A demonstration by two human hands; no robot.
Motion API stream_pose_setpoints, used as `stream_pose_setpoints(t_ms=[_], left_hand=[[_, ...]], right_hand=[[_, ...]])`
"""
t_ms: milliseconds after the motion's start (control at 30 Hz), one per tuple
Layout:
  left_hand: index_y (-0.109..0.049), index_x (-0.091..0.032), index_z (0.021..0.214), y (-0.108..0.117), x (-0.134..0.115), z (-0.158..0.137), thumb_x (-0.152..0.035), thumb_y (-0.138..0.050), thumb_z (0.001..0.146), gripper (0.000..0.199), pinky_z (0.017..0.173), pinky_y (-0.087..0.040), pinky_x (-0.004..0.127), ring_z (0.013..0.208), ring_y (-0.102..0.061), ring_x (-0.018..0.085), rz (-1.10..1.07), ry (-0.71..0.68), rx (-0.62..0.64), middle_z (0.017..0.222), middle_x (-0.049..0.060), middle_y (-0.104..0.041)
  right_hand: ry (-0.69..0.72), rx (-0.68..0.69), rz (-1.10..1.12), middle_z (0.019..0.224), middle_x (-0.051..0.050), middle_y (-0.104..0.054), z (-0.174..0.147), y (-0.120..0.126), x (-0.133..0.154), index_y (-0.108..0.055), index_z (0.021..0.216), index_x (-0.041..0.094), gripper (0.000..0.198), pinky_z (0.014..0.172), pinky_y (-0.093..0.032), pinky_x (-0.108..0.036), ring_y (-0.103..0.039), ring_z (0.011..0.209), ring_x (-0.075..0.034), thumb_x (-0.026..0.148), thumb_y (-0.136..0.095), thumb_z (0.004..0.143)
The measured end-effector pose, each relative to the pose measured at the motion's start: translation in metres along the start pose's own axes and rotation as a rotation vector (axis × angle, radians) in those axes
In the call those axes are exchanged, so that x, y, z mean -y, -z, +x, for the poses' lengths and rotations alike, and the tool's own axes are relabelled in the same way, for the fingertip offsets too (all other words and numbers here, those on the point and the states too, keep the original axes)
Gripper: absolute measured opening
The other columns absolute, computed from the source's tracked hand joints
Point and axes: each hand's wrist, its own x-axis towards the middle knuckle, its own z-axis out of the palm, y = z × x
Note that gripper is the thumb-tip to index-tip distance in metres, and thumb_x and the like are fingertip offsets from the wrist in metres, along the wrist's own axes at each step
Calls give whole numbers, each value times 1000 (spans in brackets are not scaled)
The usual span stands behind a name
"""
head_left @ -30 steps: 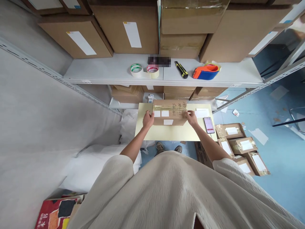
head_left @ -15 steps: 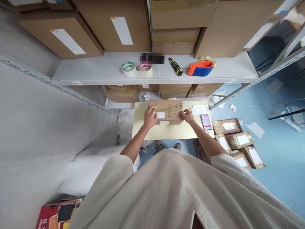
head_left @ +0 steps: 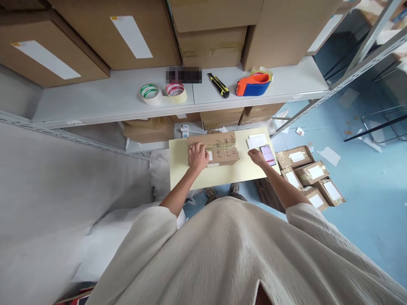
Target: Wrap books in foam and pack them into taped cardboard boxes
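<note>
A taped cardboard box (head_left: 227, 150) with handwritten marks and white labels lies on the pale yellow tabletop (head_left: 219, 180). My left hand (head_left: 199, 156) rests on the box's left part, its fingers bent over the top and gripping it. To the right of the box, apart from it, is my right hand (head_left: 257, 156), its fingers drawn together; anything between them is hidden. Close beside that hand is a phone (head_left: 268, 155) with a lit screen. White paper slips (head_left: 257, 140) lie just beyond it.
On the grey shelf (head_left: 111, 95) are two tape rolls (head_left: 150, 94), a yellow-black utility knife (head_left: 218, 85) and an orange-blue tape dispenser (head_left: 253, 84). Large cartons (head_left: 210, 46) stand behind them. Several small labelled boxes (head_left: 310, 172) are on the blue floor at right.
My right hand has left the box's right end and moved right toward the phone, its fingers closing together. My left hand stays on the box. The camera view has turned somewhat right.
</note>
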Motion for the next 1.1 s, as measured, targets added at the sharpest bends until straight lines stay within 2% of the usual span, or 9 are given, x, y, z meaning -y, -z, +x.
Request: stream_pose_setpoints(t_ms=[200, 367, 533, 667, 833, 967, 1100], left_hand=[[-68, -26, 149, -12, -39, 10, -29, -54, 109, 43, 127, -42, 60, 150, -53, 41, -33, -39, 55, 165, 16, -59], [-67, -26, 152, -28, -77, 18, -29, -51, 111, 44, 127, -42, 56, 150, -53, 39, -45, -67, 97, 165, 16, -60], [-67, -28, 153, -45, -117, 29, -28, -51, 111, 45, 127, -41, 56, 152, -52, 37, -42, -126, 123, 165, 13, -60], [-67, -27, 152, -53, -143, 40, -24, -50, 110, 45, 128, -41, 53, 154, -51, 35, -29, -131, 139, 167, 13, -59], [-68, -29, 150, -59, -167, 54, -21, -53, 109, 44, 132, -38, 52, 156, -49, 32, -24, -185, 179, 163, 11, -61], [-68, -28, 149, -63, -179, 61, -22, -50, 112, 42, 133, -37, 51, 157, -48, 30, -17, -188, 217, 165, 11, -60], [-70, -27, 149, -65, -181, 63, -22, -49, 112, 43, 133, -36, 52, 156, -49, 31, -14, -187, 250, 164, 12, -61]], right_hand=[[-59, 50, -72, 136, -18, -82, 28, 21, -27, -80, 135, 15, 39, 98, -59, -34, -78, 121, -30, 31, -65, 103], [-3, 90, -215, 150, -18, -74, 60, 32, -45, -77, 143, 19, 42, 107, -58, -43, -70, 135, -35, 33, -64, 105], [18, 121, -324, 162, -20, -62, 90, 36, -57, -71, 151, 19, 47, 121, -50, -52, -59, 147, -39, 34, -61, 107], [105, 154, -402, 170, -19, -54, 108, 33, -62, -63, 159, 21, 54, 125, -46, -54, -52, 152, -40, 34, -60, 107], [305, 216, -551, 182, -18, -44, 124, 25, -62, -51, 170, 22, 69, 129, -38, -56, -43, 159, -42, 34, -66, 104], [416, 251, -617, 179, -20, -47, 127, 21, -62, -51, 170, 21, 72, 126, -39, -57, -47, 153, -44, 30, -69, 100], [471, 249, -604, 174, -23, -53, 130, 23, -65, -57, 166, 18, 64, 123, -41, -58, -50, 149, -45, 28, -65, 103]])
